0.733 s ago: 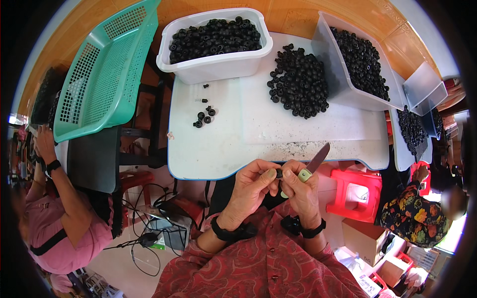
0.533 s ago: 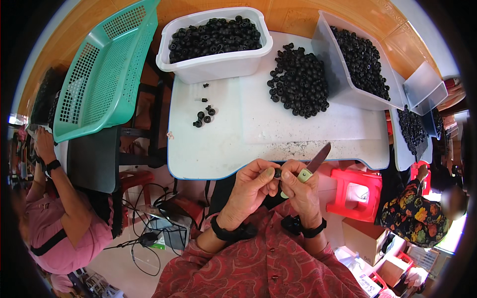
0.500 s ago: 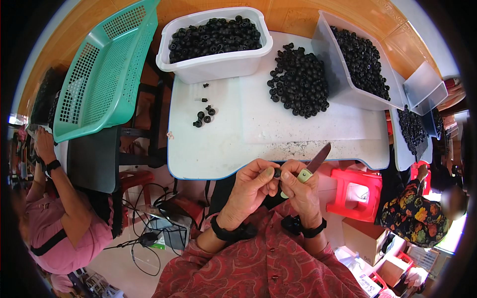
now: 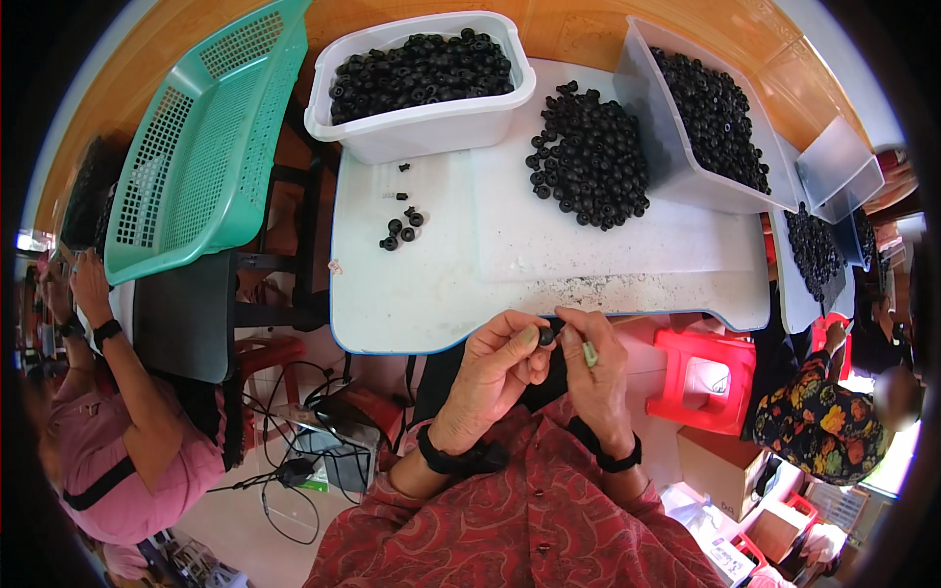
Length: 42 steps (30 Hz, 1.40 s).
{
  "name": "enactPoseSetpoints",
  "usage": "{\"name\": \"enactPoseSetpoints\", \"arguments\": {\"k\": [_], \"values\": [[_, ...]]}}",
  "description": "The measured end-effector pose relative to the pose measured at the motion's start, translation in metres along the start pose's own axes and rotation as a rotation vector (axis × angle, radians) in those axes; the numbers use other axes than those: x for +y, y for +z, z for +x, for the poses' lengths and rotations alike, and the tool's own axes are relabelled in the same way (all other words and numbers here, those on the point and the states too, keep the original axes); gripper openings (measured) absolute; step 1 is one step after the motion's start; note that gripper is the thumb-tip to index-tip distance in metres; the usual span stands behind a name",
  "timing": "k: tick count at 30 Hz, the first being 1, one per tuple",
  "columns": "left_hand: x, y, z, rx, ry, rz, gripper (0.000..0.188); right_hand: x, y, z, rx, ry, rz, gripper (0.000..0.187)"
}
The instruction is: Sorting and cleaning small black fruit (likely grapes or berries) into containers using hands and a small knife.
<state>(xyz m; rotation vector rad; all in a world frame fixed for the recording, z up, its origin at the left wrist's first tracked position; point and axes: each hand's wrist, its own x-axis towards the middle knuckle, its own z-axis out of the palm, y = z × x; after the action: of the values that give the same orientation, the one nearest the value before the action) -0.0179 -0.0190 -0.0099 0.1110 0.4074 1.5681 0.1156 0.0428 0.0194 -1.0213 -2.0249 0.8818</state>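
Observation:
Just off the front edge of the white table [image 4: 421,294], my left hand [image 4: 490,377] pinches a small black round part [image 4: 546,336] between thumb and fingertips. My right hand [image 4: 596,377] is closed on a knife, whose pale green handle [image 4: 589,354] shows between the fingers. I cannot make out the blade in this view. The right fingertips are close beside the black part; whether they touch it is unclear. On the table beyond lies a heap of similar black parts [image 4: 593,162], and a few loose ones [image 4: 394,227] lie to its left.
Along the far side stand a white tub [image 4: 421,132] and a clear bin [image 4: 676,162], both full of black parts. A green basket [image 4: 186,245] is at the left. Dark crumbs [image 4: 598,292] dot the table's front. Red stools [image 4: 701,377] and co-workers [image 4: 137,431] flank me.
The knife has turned in my right hand, so its blade no longer shows past the fingers. My right fingers have straightened toward the black part. My left hand has stayed nearly still.

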Motion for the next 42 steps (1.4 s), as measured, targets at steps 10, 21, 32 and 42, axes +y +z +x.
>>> {"name": "enactPoseSetpoints", "arguments": {"k": [10,21,32,42], "values": [[-0.003,0.0,-0.002,0.002,0.018,0.043,0.016,-0.015,0.008,0.0,-0.08,0.028,-0.117,0.049],[-0.003,0.0,-0.002,-0.033,0.018,0.038,0.017,-0.015,0.009,0.001,-0.069,0.028,-0.149,0.047],[-0.003,0.001,-0.001,-0.085,-0.013,0.004,0.015,-0.008,0.009,0.0,-0.053,0.093,-0.025,0.049],[-0.008,-0.001,-0.004,-0.013,0.116,0.132,0.021,-0.01,0.011,-0.004,-0.006,-0.039,-0.346,0.057]]}}
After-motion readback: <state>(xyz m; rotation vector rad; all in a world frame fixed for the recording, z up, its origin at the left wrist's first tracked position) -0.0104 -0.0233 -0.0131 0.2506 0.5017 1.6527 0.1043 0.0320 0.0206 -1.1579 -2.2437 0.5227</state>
